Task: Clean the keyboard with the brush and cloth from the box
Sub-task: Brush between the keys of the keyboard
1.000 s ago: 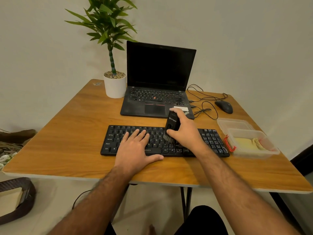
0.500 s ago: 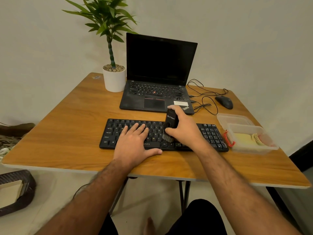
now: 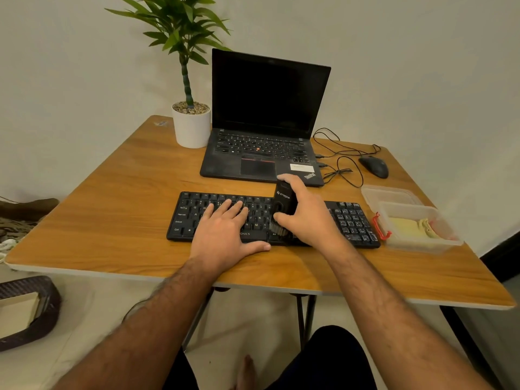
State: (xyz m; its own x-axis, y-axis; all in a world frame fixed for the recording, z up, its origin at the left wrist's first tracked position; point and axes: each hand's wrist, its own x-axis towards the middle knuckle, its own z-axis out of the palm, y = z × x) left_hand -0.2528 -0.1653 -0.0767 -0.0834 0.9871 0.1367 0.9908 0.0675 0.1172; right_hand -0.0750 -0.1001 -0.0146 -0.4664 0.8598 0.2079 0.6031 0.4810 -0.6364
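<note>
Black brush gripped in right hand, left hand flat on black keyboard.

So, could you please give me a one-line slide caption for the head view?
Right hand brushing a black keyboard with a black brush while the left hand steadies it.

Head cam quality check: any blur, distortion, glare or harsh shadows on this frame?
Head view: wide-angle bending bows the wooden table edges; light is warm, dim and soft, with a faint shadow under the right hand; no glare on the black laptop's dark screen; the black keyboard legends and the black brush logo read slightly soft; forearms at the bottom edge look smeared.
</note>
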